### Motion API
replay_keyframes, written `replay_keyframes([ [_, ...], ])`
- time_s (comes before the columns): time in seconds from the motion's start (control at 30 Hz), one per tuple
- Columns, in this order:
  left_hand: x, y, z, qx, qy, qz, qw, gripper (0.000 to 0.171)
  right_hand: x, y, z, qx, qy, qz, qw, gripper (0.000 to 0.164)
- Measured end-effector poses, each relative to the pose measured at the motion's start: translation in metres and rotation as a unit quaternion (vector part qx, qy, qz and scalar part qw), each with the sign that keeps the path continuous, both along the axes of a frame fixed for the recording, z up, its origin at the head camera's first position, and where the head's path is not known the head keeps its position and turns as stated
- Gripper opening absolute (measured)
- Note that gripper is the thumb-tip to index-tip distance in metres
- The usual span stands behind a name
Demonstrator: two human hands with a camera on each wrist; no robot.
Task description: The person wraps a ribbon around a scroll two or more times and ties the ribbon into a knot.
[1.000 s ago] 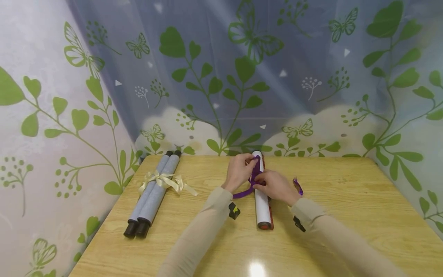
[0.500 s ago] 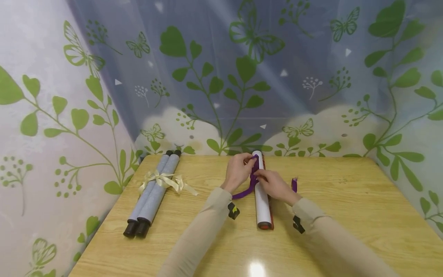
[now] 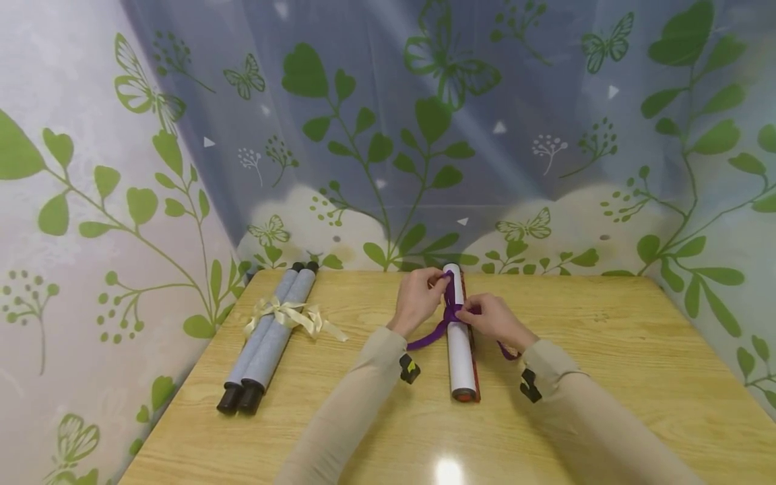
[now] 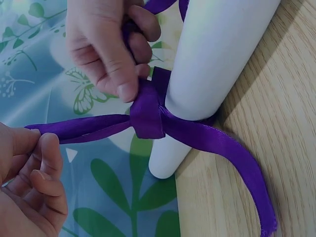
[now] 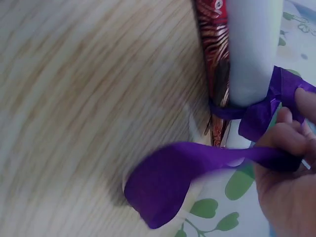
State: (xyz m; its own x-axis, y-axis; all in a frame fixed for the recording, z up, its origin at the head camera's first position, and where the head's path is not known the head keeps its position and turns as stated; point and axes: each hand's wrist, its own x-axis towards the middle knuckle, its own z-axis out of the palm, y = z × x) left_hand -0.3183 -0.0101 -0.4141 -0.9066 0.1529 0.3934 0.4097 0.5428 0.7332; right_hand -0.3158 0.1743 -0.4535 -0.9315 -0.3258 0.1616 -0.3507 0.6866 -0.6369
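A white roll (image 3: 461,360) lies lengthwise on the table, with a red patterned strip (image 5: 217,44) along its right side. Purple ribbon (image 4: 147,111) goes round the roll and is wrapped over itself at a knot. My left hand (image 3: 417,301) pinches the end of a drawn-out ribbon loop (image 4: 89,127), up and left of the knot. Close by the knot, my right hand (image 3: 494,318) pinches the wrapping ribbon between thumb and fingers. A loose ribbon tail (image 5: 163,182) hangs from the right hand; another tail (image 4: 247,168) curves away to the left of the roll.
Two grey rolls (image 3: 275,343) with black ends lie side by side at the left, tied with a cream ribbon bow (image 3: 285,313). The wooden table (image 3: 606,377) meets a curtain (image 3: 376,135) with leaves and butterflies at its back edge.
My right hand has shifted slightly right, and the ribbon crossing on the roll now shows beside its fingertips. The right tail has swung lower. My left hand keeps its pinch in place.
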Motion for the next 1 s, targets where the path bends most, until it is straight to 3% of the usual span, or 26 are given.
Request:
replay_keyframes([
  [0.2,0.0006,-0.0007,0.0008,-0.001,0.006,0.002,1.0000,0.018,-0.0039,-0.0026,-0.0019,0.027,0.045,-0.034,0.998,0.020],
  [0.37,0.0005,-0.0007,0.0003,-0.003,0.011,0.000,0.9999,0.018,-0.0076,-0.0049,-0.0035,0.036,0.012,-0.093,0.995,0.018],
  [0.57,-0.0002,-0.0010,-0.0010,-0.004,0.010,0.000,0.9999,0.018,-0.0094,-0.0073,-0.0065,0.037,-0.009,-0.113,0.993,0.018],
  [0.77,0.0004,-0.0009,0.0002,-0.001,0.015,-0.002,0.9999,0.017,-0.0092,-0.0063,-0.0057,-0.019,-0.052,-0.099,0.993,0.017],
  [0.87,0.0006,-0.0009,0.0002,-0.003,0.017,-0.001,0.9998,0.017,-0.0087,-0.0047,-0.0029,-0.040,-0.092,-0.071,0.992,0.025],
  [1.0,0.0006,-0.0008,0.0000,-0.006,0.019,0.000,0.9998,0.017,-0.0102,-0.0004,-0.0001,-0.047,-0.140,-0.030,0.989,0.021],
])
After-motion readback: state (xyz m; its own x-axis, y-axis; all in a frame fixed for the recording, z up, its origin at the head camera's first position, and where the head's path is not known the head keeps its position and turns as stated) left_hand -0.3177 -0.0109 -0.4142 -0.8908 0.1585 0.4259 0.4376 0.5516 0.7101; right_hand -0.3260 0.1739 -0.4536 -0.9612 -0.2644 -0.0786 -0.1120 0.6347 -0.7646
